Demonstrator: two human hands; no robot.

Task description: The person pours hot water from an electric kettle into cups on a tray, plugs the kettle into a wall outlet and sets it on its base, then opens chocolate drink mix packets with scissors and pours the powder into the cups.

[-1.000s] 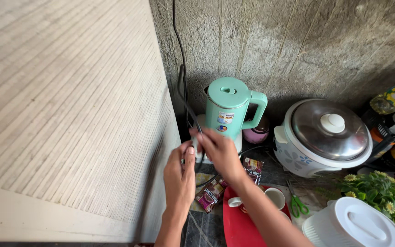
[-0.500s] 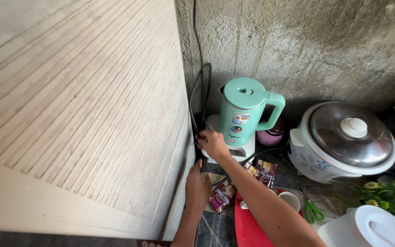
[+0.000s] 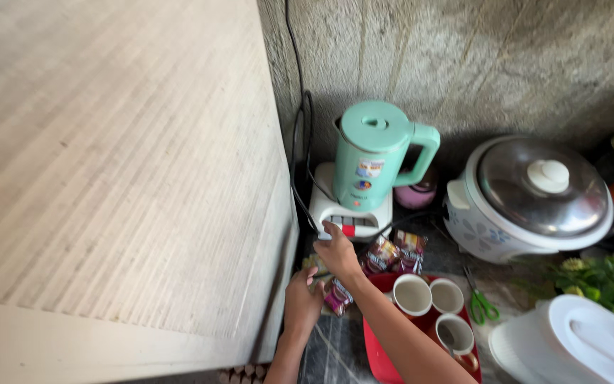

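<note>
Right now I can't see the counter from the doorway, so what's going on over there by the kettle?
A person is reaching in with both bare hands. The right hand touches the front of the white base under the mint-green kettle, by its switches. The left hand rests lower, on the drink sachets lying on the dark counter. Black cables run up the wall behind. Beside them sit a red tray with three cups, and a rice cooker.

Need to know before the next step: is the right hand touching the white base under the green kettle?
Touching. The head view shows the right hand with fingertips on the front edge of the white base beneath the green kettle.
</note>
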